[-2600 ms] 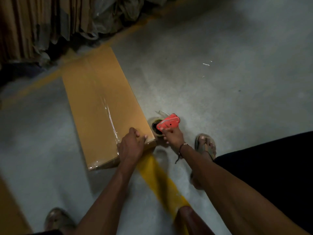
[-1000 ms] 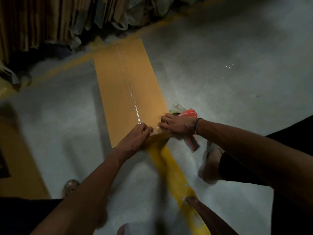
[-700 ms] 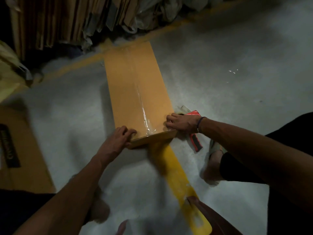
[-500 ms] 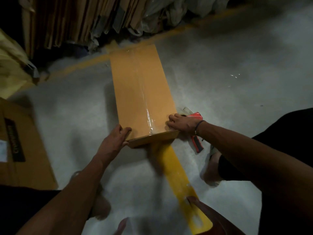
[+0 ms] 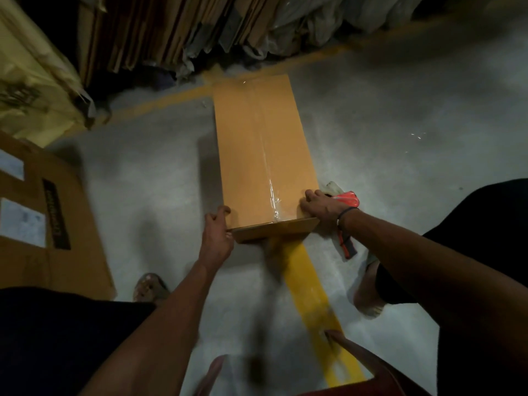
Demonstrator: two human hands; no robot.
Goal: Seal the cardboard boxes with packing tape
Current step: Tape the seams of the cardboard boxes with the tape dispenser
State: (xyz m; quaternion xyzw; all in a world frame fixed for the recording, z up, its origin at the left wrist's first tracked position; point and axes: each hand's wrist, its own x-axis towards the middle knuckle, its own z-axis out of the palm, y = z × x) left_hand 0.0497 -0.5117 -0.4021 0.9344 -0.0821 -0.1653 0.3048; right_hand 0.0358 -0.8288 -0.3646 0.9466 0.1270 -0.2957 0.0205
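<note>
Status: the cardboard box [image 5: 264, 155] lies flat on the concrete floor [image 5: 400, 115], long axis pointing away from you, w/ a strip of clear packing tape [image 5: 273, 192] running down its centre seam to the near edge.

Change vs. approx. 1 s ago: both hands have left the seam and moved out to the near corners. Your left hand [image 5: 217, 232] now grips the near-left corner, fingers curled over the top edge. Your right hand [image 5: 321, 207] holds the near-right corner, fingers bent over the top face. The near end appears raised slightly off the floor; a shadow shows beneath it.

The red tape dispenser [image 5: 347, 200] lies on the floor just beside your right wrist. Neither hand holds it.

Assessment: taping of this seam looks complete. The two-corner hold suggests the next op is to lift, turn or shift the box, prob. to reach another seam or clear it away.

Caution: keep the dispenser clear of the box when moving it.
</note>
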